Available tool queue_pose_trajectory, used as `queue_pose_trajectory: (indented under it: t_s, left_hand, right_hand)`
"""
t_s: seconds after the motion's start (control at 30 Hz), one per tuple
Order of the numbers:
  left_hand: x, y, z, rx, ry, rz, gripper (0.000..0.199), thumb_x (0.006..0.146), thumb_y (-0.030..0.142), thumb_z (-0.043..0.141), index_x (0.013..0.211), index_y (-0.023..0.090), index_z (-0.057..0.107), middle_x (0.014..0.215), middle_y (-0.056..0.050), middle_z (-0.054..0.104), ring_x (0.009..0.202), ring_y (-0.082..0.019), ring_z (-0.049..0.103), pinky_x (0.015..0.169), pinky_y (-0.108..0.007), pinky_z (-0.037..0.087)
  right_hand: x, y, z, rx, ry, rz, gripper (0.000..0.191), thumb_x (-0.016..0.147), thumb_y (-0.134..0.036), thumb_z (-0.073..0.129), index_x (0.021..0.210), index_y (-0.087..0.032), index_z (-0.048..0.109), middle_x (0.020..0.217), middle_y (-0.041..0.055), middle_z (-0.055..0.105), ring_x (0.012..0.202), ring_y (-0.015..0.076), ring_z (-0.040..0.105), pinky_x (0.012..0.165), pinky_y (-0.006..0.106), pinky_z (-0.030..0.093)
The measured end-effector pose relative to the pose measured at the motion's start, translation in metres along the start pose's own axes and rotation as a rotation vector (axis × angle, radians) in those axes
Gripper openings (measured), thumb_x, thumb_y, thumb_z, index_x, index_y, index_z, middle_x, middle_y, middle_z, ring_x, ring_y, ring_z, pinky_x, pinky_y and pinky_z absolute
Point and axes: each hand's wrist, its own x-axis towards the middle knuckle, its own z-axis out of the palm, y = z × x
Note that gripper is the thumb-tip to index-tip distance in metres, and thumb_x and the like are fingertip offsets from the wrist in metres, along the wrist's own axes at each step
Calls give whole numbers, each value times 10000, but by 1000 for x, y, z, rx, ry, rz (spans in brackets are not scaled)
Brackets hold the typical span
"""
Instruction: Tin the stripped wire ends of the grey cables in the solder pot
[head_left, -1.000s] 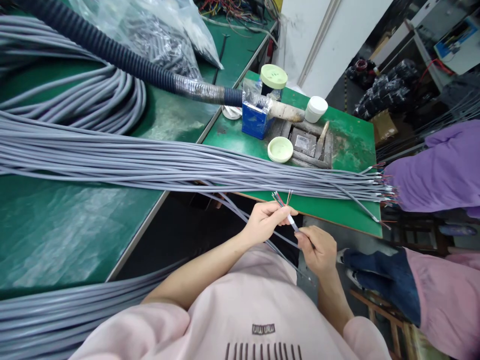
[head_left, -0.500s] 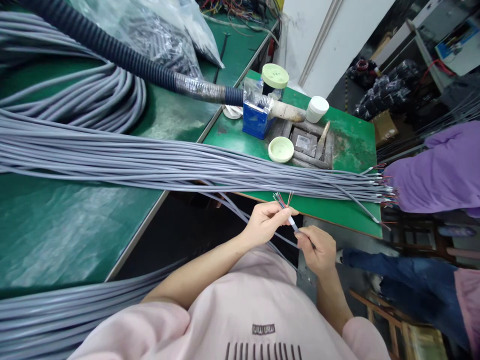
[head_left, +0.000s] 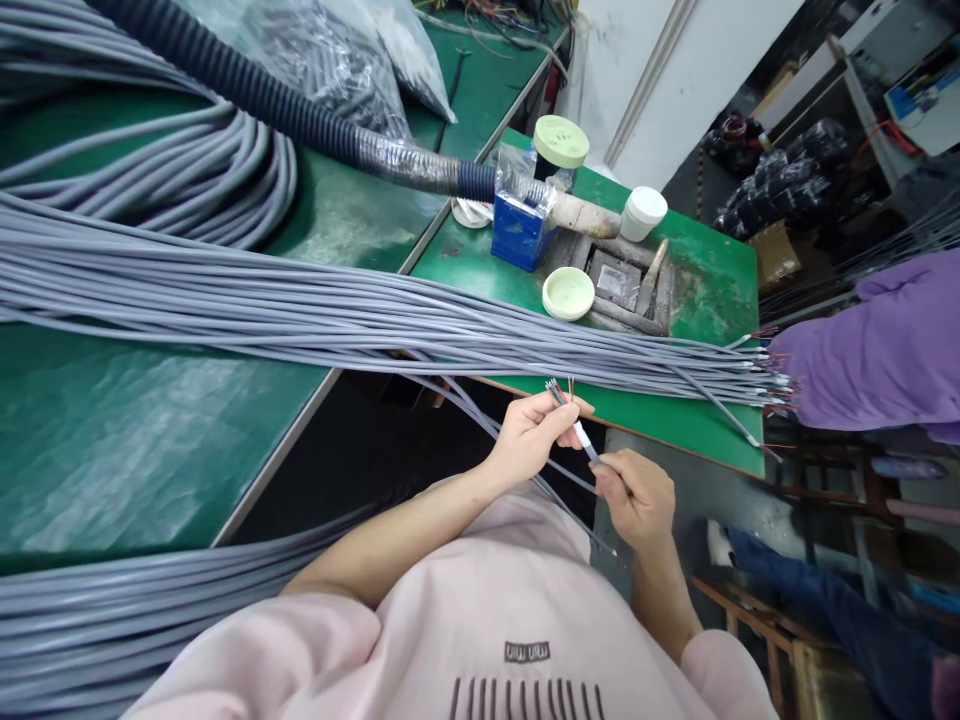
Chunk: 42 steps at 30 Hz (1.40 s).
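Between my hands, in front of my body, is the stripped end of a grey cable [head_left: 590, 451]. A white band sits where its jacket stops, and thin coloured wires [head_left: 556, 391] fan out above it. My left hand [head_left: 531, 432] is closed, pinching the wires near the white band between thumb and fingers. Just below, my right hand [head_left: 636, 492] is wrapped round the grey jacket. Beyond both hands a thick bundle of grey cables [head_left: 360, 320] runs across the tables, its bared wire ends at the right.
On the green table stand a soldering pot [head_left: 616, 280], a cream dish [head_left: 568, 293], a white jar [head_left: 643, 213] and a blue box [head_left: 517, 235] under a black hose [head_left: 300, 110]. Coiled cables [head_left: 247, 180] lie left. A person's purple sleeve [head_left: 862, 340] is at the right.
The fanned wires have drawn closer together in my left hand. Both hands keep their hold on the cable. The view has shifted slightly, and a person in jeans at the right has moved.
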Motion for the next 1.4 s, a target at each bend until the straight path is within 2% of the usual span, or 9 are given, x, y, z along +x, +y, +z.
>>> queue_pose_trajectory:
  t_s: [0.33,0.57,0.8,1.0,1.17,1.4]
  left_hand:
    - [1,-3,2,-102,-21,-16,365,812,462,666,876,105,711,539,-13,638,463,-84,542,492,-200,445]
    - [-2,5,4,-36,-16,-7,407,806,494,661,910,104,714,529,-6,627,458,-87,550,491,-199,464]
    - [-5,6,7,-4,-40,50,388,840,447,642,1020,108,691,579,4,632,488,-80,573,505,-183,470]
    - [-5,2,5,62,-38,127,315,860,415,630,901,115,713,682,-35,683,529,-83,587,558,-207,482]
    - [-5,5,6,8,-55,48,429,846,429,646,1142,120,664,602,-4,638,520,-97,583,533,-209,475]
    - [-3,7,5,-67,-57,-10,436,816,442,675,1103,114,672,609,3,634,510,-79,575,517,-185,472]
  right_hand:
    - [-2,0,0,43,0,23,109,896,-138,535,855,-196,619,581,-27,574,556,118,511,597,269,383]
    - [-4,1,1,81,-7,78,139,896,-135,522,840,-202,629,586,-34,588,554,115,534,598,266,395]
    - [-5,4,1,103,-42,130,177,915,-158,490,848,-203,648,593,-34,600,553,110,565,589,260,412]
    - [-7,7,3,152,-43,173,205,915,-198,483,801,-199,654,583,-23,614,552,125,595,575,265,442]
    - [-6,9,4,192,-51,201,226,919,-205,477,769,-196,646,590,-19,623,550,124,594,580,269,443]
    - [-4,6,4,203,-55,209,223,927,-214,483,788,-196,657,565,-34,605,518,106,569,567,256,423]
